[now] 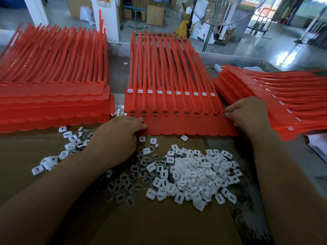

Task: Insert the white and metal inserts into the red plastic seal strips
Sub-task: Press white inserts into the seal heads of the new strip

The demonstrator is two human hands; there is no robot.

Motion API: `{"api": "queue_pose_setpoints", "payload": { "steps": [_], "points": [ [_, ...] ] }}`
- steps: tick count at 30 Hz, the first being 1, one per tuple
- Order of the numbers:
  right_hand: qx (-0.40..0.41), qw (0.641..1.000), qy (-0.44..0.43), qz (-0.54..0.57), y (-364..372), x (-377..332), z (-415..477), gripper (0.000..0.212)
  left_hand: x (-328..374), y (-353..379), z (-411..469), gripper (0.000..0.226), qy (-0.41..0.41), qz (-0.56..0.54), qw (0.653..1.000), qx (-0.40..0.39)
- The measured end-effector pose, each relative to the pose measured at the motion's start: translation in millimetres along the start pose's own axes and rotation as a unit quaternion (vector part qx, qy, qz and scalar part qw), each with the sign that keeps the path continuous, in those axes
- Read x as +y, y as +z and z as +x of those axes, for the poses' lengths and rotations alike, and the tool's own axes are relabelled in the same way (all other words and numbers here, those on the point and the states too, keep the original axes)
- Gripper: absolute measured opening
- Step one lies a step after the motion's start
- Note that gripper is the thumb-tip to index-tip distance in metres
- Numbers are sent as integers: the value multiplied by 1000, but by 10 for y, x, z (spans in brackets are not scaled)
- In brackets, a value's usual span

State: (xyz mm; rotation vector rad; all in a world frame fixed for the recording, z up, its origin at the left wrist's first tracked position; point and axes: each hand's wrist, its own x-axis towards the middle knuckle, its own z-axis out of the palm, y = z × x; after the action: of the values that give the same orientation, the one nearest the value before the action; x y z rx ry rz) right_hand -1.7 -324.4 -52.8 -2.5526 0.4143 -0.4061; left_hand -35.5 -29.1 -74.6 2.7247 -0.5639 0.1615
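Red seal strips (pixel 177 124) lie as a joined row at the middle of a cardboard sheet (pixel 159 227). The left hand (pixel 120 135) grips the row's left edge and the right hand (pixel 247 112) pinches its right corner. White inserts (pixel 194 174) and darker metal inserts (pixel 123 183) are heaped just in front. A left stack (pixel 53 103) and a right stack (pixel 283 103) flank it, both cut off by the frame. Behind stands a fan (pixel 221 11) on a factory floor.
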Motion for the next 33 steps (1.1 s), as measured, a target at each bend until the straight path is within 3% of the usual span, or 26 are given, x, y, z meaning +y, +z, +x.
{"api": "queue_pose_setpoints", "payload": {
  "steps": [9,16,22,26,29,33],
  "points": [
    [-11,997,-21,-69,-42,-66,-51,18,7,-8,2,51,3,3,1000,0],
    [-27,998,-13,-55,-53,-52,-36,31,8,-16,-1,51,2,-2,1000,-2],
    [-36,996,-2,-80,-72,-101,-52,29,16,-15,-3,51,-1,-2,1000,-1],
    [-21,992,-55,-108,-83,-184,-98,22,3,-5,-11,51,1,-6,1000,-1],
    [0,992,-115,-53,-120,-313,-171,16,-4,1,-16,51,4,-8,1000,2],
    [-109,977,-181,34,-111,-521,-286,10,-7,2,-16,52,7,-8,1000,2]
  ]
}}
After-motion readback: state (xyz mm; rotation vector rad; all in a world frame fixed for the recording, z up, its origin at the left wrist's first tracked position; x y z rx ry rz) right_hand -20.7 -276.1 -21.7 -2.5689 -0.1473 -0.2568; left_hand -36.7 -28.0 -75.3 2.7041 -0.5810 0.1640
